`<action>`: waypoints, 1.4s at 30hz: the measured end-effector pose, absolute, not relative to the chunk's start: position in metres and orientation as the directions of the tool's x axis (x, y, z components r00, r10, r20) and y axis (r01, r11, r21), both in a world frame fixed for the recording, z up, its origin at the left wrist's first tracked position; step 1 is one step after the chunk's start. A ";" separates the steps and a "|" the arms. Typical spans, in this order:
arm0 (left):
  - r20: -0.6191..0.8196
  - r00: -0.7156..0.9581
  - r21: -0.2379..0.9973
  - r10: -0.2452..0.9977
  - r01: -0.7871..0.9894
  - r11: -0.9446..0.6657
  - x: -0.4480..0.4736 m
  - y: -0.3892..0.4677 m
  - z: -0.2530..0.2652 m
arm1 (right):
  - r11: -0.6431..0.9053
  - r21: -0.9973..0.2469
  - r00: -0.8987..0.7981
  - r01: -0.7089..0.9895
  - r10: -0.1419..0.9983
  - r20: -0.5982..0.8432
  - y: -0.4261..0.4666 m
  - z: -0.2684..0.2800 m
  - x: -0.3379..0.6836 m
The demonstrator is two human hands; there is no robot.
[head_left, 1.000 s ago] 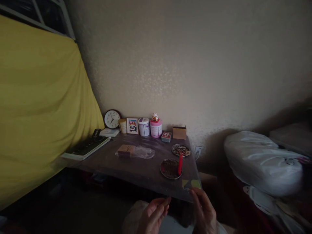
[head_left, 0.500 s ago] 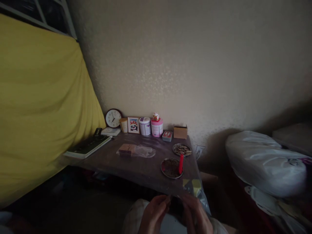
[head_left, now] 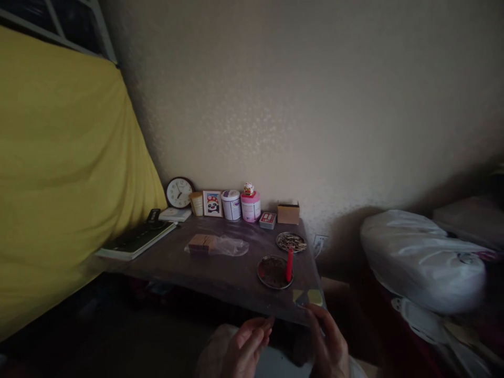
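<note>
Low in the view, my left hand (head_left: pixel 246 346) is raised in front of the near edge of the dark table (head_left: pixel 220 278). Its fingertips are pinched together on what looks like a thin small stick (head_left: pixel 270 318). To its right, my right hand (head_left: pixel 328 344) has its fingers curled upward, and the tips reach the table's near right corner beside two yellow pieces (head_left: pixel 315 297). It is too dim to tell whether that hand holds anything. Just beyond the hands, a red candle (head_left: pixel 290 265) stands on a round metal plate (head_left: pixel 271 273).
A second plate of small sticks (head_left: pixel 291 241) lies further back. A plastic-wrapped block (head_left: pixel 202 243) sits mid-table. Along the wall stand a clock (head_left: pixel 179 192), a picture frame (head_left: pixel 212 203), jars (head_left: pixel 251 206) and a cardboard box (head_left: pixel 288 213). A yellow sheet (head_left: pixel 59 184) hangs left and a white bag (head_left: pixel 421 260) lies right.
My right hand dipped toward my left hand half a second ago, then rose back to the table corner. The view shifted slightly.
</note>
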State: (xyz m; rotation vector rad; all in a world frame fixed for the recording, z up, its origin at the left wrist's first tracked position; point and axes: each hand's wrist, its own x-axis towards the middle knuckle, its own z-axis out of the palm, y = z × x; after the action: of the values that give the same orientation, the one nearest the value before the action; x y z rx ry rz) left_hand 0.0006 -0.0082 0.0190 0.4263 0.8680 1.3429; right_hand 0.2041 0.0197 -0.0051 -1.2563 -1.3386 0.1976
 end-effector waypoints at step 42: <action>-0.119 -0.029 0.771 0.992 -0.632 0.074 0.008 -0.009 0.010 | 0.621 -0.653 0.235 0.433 0.622 0.747 -0.006 0.001 0.145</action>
State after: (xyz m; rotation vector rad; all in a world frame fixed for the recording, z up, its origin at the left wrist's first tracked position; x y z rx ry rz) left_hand 0.0079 -0.0094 0.0100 0.5929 0.7869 1.4303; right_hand 0.1448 -0.0062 0.0012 -0.9719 -1.3914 0.1626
